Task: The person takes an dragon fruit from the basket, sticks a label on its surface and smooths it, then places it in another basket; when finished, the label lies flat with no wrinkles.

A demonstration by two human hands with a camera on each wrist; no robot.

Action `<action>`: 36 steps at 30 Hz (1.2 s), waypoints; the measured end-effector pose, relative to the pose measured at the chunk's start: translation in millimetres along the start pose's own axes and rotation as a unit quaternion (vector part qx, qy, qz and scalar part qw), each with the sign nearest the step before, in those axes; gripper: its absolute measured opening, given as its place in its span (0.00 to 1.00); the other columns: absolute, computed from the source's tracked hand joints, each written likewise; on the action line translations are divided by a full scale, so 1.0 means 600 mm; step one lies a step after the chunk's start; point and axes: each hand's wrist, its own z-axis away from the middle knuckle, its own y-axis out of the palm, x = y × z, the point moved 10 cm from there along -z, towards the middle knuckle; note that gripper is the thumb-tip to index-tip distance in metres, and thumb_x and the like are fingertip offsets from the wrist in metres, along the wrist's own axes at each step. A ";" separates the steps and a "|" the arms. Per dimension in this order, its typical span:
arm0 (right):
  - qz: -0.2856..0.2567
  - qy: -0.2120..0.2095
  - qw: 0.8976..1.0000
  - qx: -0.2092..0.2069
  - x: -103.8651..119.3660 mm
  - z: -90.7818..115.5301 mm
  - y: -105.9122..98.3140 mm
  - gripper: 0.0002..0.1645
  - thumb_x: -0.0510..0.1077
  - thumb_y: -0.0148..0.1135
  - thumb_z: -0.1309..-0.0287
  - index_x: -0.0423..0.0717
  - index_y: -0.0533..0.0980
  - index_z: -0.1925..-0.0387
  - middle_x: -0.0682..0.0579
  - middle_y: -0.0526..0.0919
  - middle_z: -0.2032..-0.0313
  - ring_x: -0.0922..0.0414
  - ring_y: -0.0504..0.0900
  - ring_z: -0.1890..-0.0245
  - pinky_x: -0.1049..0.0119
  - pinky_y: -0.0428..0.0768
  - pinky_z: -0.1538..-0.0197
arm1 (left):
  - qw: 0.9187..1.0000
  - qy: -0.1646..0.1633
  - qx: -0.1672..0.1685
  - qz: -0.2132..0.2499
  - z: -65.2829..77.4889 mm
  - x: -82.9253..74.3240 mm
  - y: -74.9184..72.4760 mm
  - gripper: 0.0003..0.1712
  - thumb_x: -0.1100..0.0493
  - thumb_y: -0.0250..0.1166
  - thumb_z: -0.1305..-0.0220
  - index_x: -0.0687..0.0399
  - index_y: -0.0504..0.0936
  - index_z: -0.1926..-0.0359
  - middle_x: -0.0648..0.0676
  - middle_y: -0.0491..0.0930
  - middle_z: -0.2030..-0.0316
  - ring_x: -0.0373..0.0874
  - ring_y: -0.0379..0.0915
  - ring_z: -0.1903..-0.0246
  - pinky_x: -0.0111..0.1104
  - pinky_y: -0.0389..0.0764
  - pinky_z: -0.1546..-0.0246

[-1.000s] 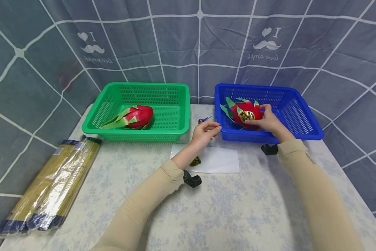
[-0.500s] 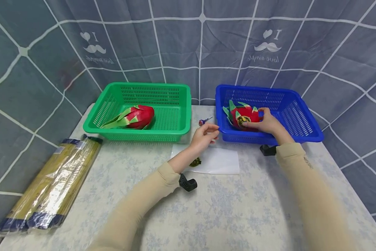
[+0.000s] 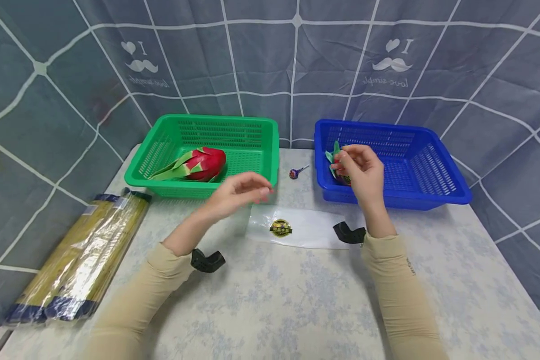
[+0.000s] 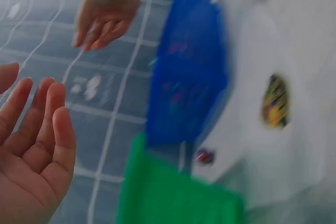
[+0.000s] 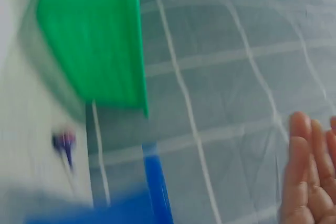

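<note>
My left hand is raised over the table beside the front right corner of the green basket, holding nothing. In the left wrist view, the fingers of this hand are loosely bent. My right hand is lifted above the left part of the blue basket, its fingers relaxed with nothing between them. Behind it a red dragon fruit with green leaf tips lies in the blue basket, mostly hidden. Another dragon fruit rests on its side in the green basket.
A lollipop lies between the two baskets. In front is a flat white plastic bag with a black and gold sticker. Long plastic-wrapped yellow bundles lie along the left edge. A grey curtain hangs behind.
My right hand has let go of the dragon fruit in the blue basket, rising and moving left. My left hand has drawn away from that basket toward the left, uncovering the bag's sticker.
</note>
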 end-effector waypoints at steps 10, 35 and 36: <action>0.176 0.074 0.977 0.089 -0.012 0.073 0.182 0.17 0.42 0.58 0.44 0.38 0.71 0.55 0.42 0.76 0.60 0.51 0.81 0.74 0.64 0.77 0.72 | 0.981 0.035 -0.159 0.104 0.010 -0.049 -0.217 0.06 0.64 0.58 0.40 0.60 0.77 0.62 0.56 0.77 0.63 0.48 0.73 0.65 0.33 0.74 0.62; 0.225 0.151 0.949 0.159 -0.098 0.108 0.216 0.21 0.48 0.56 0.42 0.52 0.68 0.46 0.47 0.77 0.59 0.42 0.80 0.70 0.54 0.78 0.68 | 0.947 -0.179 -0.231 -0.129 0.059 0.102 -0.383 0.25 0.46 0.60 0.44 0.49 0.71 0.46 0.50 0.68 0.49 0.41 0.64 0.51 0.41 0.65 0.48; 0.226 0.152 0.948 0.161 -0.099 0.108 0.217 0.21 0.48 0.56 0.42 0.52 0.67 0.46 0.47 0.77 0.59 0.43 0.80 0.70 0.54 0.78 0.67 | 0.946 -0.184 -0.232 -0.131 0.061 0.104 -0.385 0.25 0.46 0.60 0.44 0.49 0.71 0.46 0.50 0.68 0.49 0.41 0.64 0.51 0.41 0.65 0.49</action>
